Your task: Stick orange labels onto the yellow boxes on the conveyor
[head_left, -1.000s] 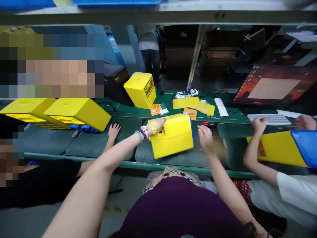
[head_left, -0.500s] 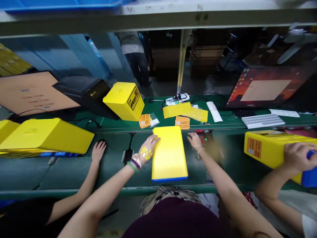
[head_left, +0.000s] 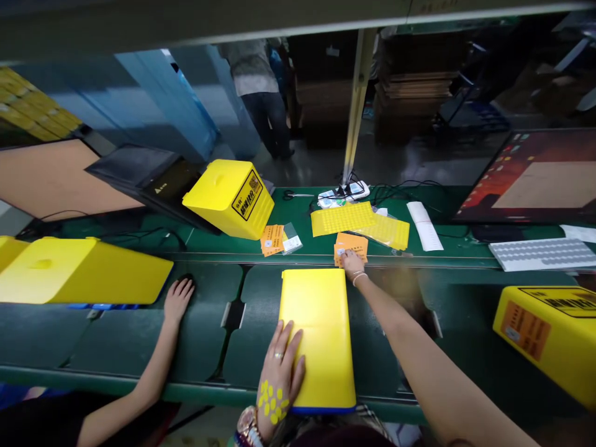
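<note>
The middle box (head_left: 321,341) lay on the conveyor (head_left: 200,323), cards (head_left: 352,241) behind it (sheets (head_left: 339,219) just beyond those); rightward, a keyboard (head_left: 542,253) lay before a monitor (head_left: 540,180).

At the left of the counter (head_left: 228,243) a monitor (head_left: 60,177) stands beside a black computer tower (head_left: 135,167), while a second monitor (head_left: 535,186) with a reddish screen stands at the right, behind a white keyboard (head_left: 542,253). Between them lie scissors (head_left: 298,195), a white power strip (head_left: 359,189) near the foot of an upright pole (head_left: 357,105), and a long slip of paper (head_left: 424,226). Beyond, a person (head_left: 265,105) in jeans stands left of stacked cardboard (head_left: 414,93).
</note>
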Demonstrator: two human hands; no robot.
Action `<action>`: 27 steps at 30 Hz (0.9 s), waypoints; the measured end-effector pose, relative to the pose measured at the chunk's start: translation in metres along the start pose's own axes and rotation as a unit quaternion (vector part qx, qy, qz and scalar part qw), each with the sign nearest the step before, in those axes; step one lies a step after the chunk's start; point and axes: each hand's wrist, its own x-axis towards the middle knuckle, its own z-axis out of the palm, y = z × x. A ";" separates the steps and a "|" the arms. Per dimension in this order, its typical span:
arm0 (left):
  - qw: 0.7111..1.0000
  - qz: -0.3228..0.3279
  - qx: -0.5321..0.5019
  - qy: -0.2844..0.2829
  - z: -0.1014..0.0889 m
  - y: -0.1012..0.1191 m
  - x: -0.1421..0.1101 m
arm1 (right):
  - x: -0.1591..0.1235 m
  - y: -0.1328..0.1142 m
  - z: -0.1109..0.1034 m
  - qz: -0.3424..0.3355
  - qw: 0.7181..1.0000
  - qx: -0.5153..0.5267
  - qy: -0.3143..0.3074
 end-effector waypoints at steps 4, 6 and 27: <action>1.000 0.005 0.015 0.000 -0.001 0.001 0.002 | -0.005 0.006 0.004 -0.026 0.999 0.018 0.004; 1.000 0.004 0.021 0.001 -0.002 0.002 0.003 | -0.007 0.008 0.004 -0.038 0.999 0.033 0.007; 0.905 -0.118 -0.397 0.100 -0.042 0.096 0.077 | -0.215 -0.119 -0.164 -0.206 0.906 0.173 0.327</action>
